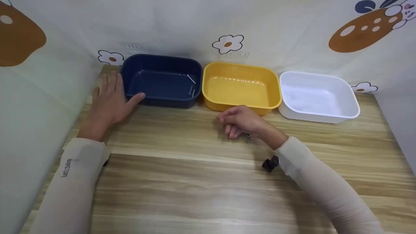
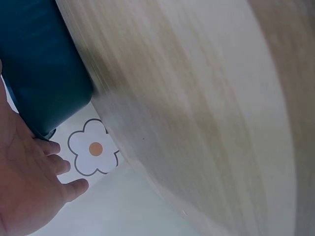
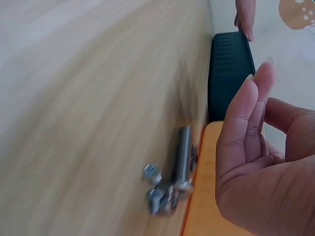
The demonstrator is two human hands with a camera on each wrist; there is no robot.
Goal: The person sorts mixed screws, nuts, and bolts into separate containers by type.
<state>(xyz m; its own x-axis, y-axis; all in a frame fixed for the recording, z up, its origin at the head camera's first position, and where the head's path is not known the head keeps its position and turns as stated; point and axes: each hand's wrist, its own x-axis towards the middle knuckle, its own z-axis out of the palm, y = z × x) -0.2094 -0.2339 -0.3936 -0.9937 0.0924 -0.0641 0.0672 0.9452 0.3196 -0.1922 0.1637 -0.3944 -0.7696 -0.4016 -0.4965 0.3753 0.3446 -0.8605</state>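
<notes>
bins in a row along the far edge of the counter (image 1: 182, 191), with two hands at work in front of them. at the far left corner we see the dark blue bin (image 1: 156, 78), next the yellow bin (image 1: 242, 86), and toward the far right corner the white bin (image 1: 320, 94). the left hand (image 1: 110, 99) lies against the left end of the blue bin, its fingers extended and its thumb apart at the near rim. inside that bin, by its right wall, we count three metal screws (image 1: 191, 85). the right hand (image 1: 242, 122) is before the near wall of the yellow bin, its fingers bent; we cannot tell whether a small piece is pinched between the fingertips. just beneath and beside this hand, in the far half of the counter and right of its middle, lies a small heap of hardware (image 1: 247, 136), partly covered from above. in the right wrist view we distinguish within it a long bolt (image 3: 183, 155) and shorter screws (image 3: 151, 173), somewhat blurred. pale sleeves (image 1: 325, 182) cover both forearms, and a dark device (image 1: 270, 163) sits at the right wrist. behind the far edge we note a pale wall covering (image 1: 175, 26) printed with flowers.
</notes>
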